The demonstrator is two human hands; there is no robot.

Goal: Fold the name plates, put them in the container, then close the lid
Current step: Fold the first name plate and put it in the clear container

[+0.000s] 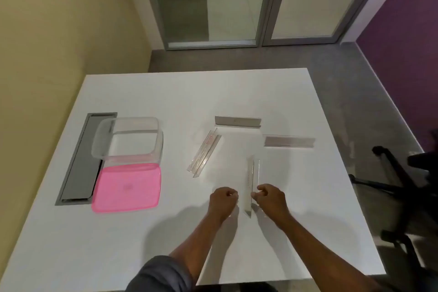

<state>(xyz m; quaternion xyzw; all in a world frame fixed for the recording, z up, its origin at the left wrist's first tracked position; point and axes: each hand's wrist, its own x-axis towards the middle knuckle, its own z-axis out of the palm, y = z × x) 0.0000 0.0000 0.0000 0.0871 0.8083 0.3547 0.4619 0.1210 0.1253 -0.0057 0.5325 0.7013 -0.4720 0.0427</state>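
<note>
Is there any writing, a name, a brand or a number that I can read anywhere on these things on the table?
None can be read.
Name plate between the hands: reddish print along it, too blurred to read.
Slanted name plate: reddish print along one edge, too blurred.
Far name plate: a small dark mark, too small to read.
Right name plate: no print visible.
Pink lid and clear container: no legible label.
</note>
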